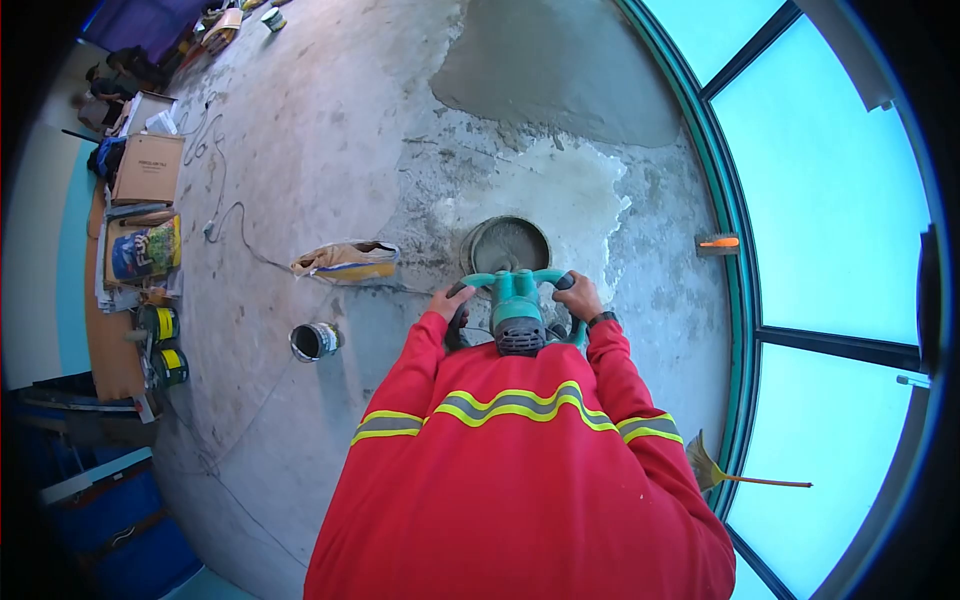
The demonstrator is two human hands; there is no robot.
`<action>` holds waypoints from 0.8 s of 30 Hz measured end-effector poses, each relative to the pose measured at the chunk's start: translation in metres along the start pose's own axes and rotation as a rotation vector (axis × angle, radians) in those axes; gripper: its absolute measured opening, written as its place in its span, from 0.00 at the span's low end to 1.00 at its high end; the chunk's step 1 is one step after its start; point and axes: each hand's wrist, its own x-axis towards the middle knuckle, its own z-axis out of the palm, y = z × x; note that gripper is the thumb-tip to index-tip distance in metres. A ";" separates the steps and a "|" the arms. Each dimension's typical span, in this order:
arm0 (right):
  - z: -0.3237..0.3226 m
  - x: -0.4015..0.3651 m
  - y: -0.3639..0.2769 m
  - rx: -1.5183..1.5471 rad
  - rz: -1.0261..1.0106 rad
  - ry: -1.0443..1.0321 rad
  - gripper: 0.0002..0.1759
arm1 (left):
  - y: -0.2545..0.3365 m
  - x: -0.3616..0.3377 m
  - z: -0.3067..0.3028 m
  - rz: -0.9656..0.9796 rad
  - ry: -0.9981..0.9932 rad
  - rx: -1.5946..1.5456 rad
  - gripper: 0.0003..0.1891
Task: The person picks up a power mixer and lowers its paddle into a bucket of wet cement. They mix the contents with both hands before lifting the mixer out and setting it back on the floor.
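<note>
A green handheld paddle mixer (517, 312) is held upright in front of my body by its two side handles. My left hand (452, 303) is wrapped round the dark grip on the left. Round the grip on the right, my right hand (579, 297) is closed, with a dark band at the wrist. Just beyond the mixer stands a round bucket (548, 243) with wet grey mortar (507, 246) inside. The mixer's shaft and paddle are mostly hidden by the mixer body and the mortar.
An opened bag (345, 262) and a small pail (315, 342) stand left. A cord (250, 240) crosses the floor. Wet grey screed (560, 60) covers the floor ahead. A trowel (718, 243) and broom (707, 468) are by the right windows. Boxes (148, 168) line the left wall.
</note>
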 end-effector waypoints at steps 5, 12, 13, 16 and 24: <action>0.001 0.002 -0.010 -0.047 -0.063 0.010 0.23 | -0.016 0.001 -0.006 0.041 0.010 -0.041 0.22; -0.003 0.003 -0.023 -0.105 -0.067 -0.006 0.23 | -0.029 -0.006 -0.005 0.019 0.060 -0.157 0.20; -0.003 0.003 -0.025 -0.108 -0.073 0.004 0.23 | -0.031 -0.004 -0.005 0.021 0.061 -0.169 0.20; -0.007 -0.003 -0.033 -0.100 -0.066 0.004 0.22 | -0.029 -0.008 -0.003 0.011 0.068 -0.188 0.20; -0.001 -0.002 -0.034 -0.086 -0.101 0.018 0.21 | -0.038 -0.009 -0.008 0.060 0.058 -0.192 0.21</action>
